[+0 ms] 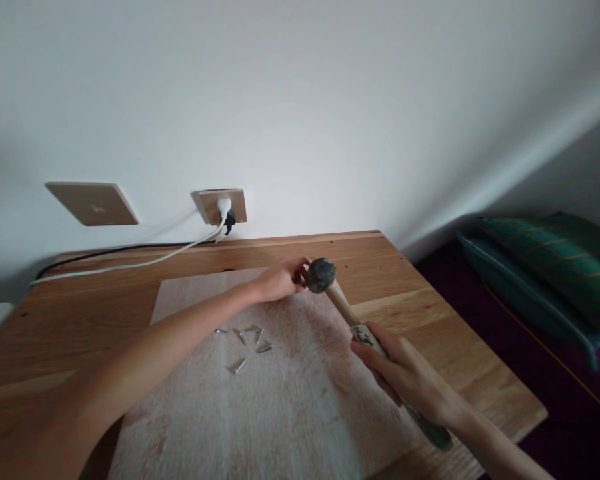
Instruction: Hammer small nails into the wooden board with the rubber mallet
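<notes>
My right hand (pixel 405 373) grips the wooden handle of a hammer (pixel 345 308); its dark metal head (pixel 321 275) hangs just above a pale whitewashed board (pixel 280 413) lying on the wooden table (pixel 460 333). My left hand (pixel 280 280) reaches across the board, fingers pinched right beside the hammer head; what they pinch is too small to see. Several small metal nails (pixel 250 343) lie loose on the board, nearer me than the left hand.
A wall socket (pixel 221 205) with a white plug and a black plug sits behind the table; white and black cables (pixel 130 261) run left along the back edge. A blank wall plate (pixel 93 203) is further left. Green cushions (pixel 545 267) lie on the right.
</notes>
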{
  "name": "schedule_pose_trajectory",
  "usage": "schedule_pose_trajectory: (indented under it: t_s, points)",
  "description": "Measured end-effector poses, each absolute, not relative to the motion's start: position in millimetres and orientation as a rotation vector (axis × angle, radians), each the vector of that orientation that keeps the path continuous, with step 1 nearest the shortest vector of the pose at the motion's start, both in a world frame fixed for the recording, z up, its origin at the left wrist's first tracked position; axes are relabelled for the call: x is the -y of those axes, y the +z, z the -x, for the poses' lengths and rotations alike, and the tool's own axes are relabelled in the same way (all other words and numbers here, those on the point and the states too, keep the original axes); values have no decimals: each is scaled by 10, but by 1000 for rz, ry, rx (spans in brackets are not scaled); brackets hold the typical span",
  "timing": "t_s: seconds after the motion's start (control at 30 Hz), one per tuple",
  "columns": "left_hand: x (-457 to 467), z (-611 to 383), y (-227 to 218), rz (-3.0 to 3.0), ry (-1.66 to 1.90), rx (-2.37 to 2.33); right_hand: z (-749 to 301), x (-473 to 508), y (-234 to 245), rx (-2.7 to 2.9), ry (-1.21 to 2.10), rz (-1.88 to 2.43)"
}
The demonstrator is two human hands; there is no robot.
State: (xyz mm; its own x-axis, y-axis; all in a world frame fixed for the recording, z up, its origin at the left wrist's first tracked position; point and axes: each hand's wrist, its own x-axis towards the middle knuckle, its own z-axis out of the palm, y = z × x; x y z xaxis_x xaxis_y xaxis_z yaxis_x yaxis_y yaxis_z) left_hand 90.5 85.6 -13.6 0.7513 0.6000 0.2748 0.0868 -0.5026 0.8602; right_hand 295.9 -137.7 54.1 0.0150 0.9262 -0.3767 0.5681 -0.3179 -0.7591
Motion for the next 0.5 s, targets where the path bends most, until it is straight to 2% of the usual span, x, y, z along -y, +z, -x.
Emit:
schedule_pose_trajectory:
  t_s: [0.17, 0.3, 0.5]
  points:
    - [-868, -862, -39, -2060, 640, -494, -2961, 1436, 515, 1485, 1220, 1858]
    - [-773, -621, 297, -2276, 559, -545, -3038, 1535, 459, 1434, 1220, 1869]
    - [-243, -98, 703, -2707, 119, -299, -3141, 1605, 239, 1373, 1276, 1912]
